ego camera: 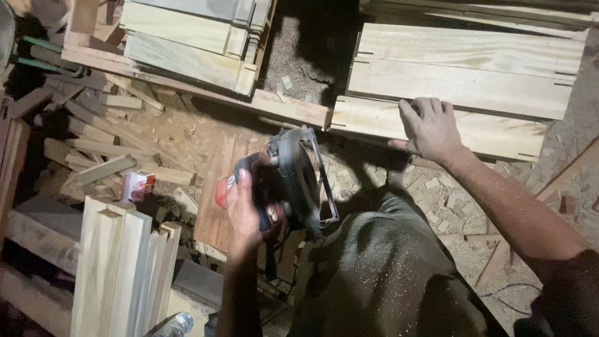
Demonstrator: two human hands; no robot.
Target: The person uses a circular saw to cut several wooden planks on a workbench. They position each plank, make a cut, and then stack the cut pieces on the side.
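Ahead of you lies a stack of pale boards (465, 84), wide and flat, with small notches cut at their ends; a 2nd stack (187, 47) lies up to the left, with a dark gap of sawdust between the 2; scrap offcuts (106, 134) litter the floor on the left, and a bundle of upright slats (121, 268) stands at the lower left; your knee (380, 274), in dusty dark trousers, fills the lower middle.

Your right hand (429, 128) rests flat on the near edge of the lowest board in the right stack, fingers spread and loose, gripping nothing; your left hand (244, 215) is wrapped tight round the handle of a circular saw (293, 181); the saw hangs low in the middle, just left of your knee, above a reddish plank (215, 187), its dark guard facing up and its base plate (324, 187) turned towards your leg; it sits well apart from the board your right hand touches.

A small red and white box (136, 185) lies among the offcuts, just left of the saw; a clear bottle (175, 324) shows at the bottom edge.
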